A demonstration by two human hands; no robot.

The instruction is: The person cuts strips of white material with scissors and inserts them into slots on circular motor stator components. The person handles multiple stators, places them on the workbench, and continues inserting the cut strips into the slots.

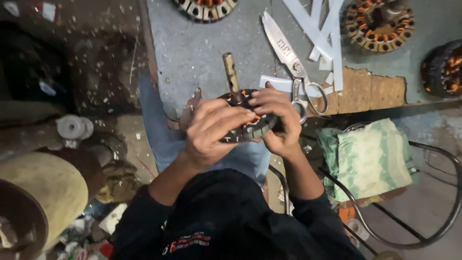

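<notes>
Both hands clamped on fan-motor stator (250,126): left hand (211,132) cupping near rim, right hand (279,120) pinching far side, fingertips at copper windings. Brass shaft (230,74) just beyond grip; scissors (293,65) right. Best kept steady, thumbs clear of slots.

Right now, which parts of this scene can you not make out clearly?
Head view only:
- Motor stator: mostly covered by left hand and right hand.
- Second stator: cut by top edge.
- Dark wound part: cut by right edge, dim.
- Scissors: lower handle behind the right hand.
</notes>
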